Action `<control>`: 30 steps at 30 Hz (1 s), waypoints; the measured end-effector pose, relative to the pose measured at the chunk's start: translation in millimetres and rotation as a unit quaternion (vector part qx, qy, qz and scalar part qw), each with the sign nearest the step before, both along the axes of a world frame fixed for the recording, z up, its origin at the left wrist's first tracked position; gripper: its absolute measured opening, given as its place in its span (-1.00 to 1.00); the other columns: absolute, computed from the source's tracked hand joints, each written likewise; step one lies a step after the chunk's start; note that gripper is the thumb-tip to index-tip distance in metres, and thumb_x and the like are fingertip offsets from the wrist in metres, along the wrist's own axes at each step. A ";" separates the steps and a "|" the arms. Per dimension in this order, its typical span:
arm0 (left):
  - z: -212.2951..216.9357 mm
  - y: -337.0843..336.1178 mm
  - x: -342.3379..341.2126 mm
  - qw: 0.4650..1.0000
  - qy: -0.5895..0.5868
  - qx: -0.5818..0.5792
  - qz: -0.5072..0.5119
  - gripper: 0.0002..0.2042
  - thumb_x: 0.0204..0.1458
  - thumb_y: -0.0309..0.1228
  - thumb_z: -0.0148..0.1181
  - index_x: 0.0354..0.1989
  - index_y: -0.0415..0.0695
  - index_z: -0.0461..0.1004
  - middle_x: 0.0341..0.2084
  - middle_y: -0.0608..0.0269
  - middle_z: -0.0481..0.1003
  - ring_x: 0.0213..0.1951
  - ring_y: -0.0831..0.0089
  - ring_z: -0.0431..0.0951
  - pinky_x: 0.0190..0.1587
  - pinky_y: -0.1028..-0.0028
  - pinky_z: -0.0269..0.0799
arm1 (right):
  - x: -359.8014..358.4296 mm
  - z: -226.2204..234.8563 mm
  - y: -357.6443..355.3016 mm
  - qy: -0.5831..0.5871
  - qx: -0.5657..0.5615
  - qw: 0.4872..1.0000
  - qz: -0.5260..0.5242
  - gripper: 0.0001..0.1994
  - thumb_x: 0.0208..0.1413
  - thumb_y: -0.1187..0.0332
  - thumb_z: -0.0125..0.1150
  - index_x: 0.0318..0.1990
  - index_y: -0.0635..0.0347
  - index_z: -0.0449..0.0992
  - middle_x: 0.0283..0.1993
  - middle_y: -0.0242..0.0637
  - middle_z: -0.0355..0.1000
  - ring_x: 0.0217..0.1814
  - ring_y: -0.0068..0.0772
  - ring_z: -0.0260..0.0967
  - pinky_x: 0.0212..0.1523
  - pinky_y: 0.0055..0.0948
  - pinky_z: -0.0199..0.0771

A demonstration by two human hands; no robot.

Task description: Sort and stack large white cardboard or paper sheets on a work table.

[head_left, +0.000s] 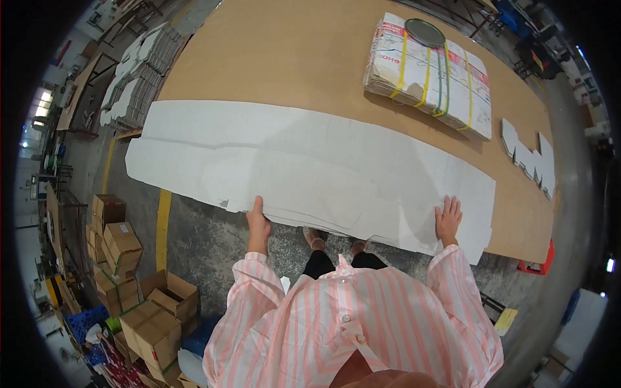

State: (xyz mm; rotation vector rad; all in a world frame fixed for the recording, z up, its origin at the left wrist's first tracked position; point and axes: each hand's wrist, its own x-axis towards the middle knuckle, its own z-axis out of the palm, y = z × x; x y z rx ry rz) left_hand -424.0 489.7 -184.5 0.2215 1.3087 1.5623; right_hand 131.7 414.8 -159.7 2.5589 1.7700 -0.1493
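Observation:
A long, wide white cardboard sheet (310, 161) lies across the near side of the brown-topped table (272, 58), its near edge overhanging toward me. Along that edge several layers show, so it looks like a thin stack. My left hand (259, 226) grips the near edge left of the middle, thumb on top and the other fingers hidden underneath. Toward the right end, my right hand (447, 221) rests flat on the white surface with its fingers spread. A fold or crease runs along the sheet's left part.
A strapped bundle of flat cartons (430, 77) sits at the far right, a round dark dish (425, 32) on top. Cut white pieces (529, 157) lie at the table's right edge. Brown boxes (152, 330) crowd the floor at left, below stacked white cardboard (142, 77).

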 end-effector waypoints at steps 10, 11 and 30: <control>31.9 2.5 -57.7 0.960 -0.217 0.158 0.075 -0.58 0.06 -0.21 -0.09 0.02 -0.24 0.22 -0.02 0.09 0.31 0.01 0.23 0.31 0.04 0.22 0.23 | -24.6 -11.0 6.2 0.003 0.092 0.996 0.004 -0.48 0.11 0.04 -0.17 0.14 0.17 0.16 0.21 0.01 0.04 0.27 -0.02 -0.11 0.16 -0.05 -0.11; 30.5 5.2 -76.3 0.970 -0.182 0.143 0.073 -0.58 0.07 -0.21 -0.10 0.02 -0.22 0.21 -0.01 0.08 0.30 -0.02 0.24 0.34 -0.01 0.23 0.29 | -30.0 -11.8 4.0 -0.037 0.054 0.998 -0.027 -0.48 0.14 0.01 -0.24 0.18 0.10 0.12 0.25 -0.03 -0.02 0.31 -0.04 -0.17 0.18 -0.02 -0.15; 49.1 62.6 -150.0 0.996 0.021 -0.067 -0.052 -0.75 -0.06 -0.30 0.07 -0.47 -0.31 0.42 -0.63 -0.19 0.38 -0.57 -0.03 0.38 -0.51 0.27 0.33 | -43.8 -9.5 17.0 -0.074 -0.053 0.990 -0.108 -0.40 0.13 -0.09 -0.30 0.20 0.12 0.08 0.29 -0.16 -0.06 0.33 -0.08 -0.20 0.20 0.00 -0.18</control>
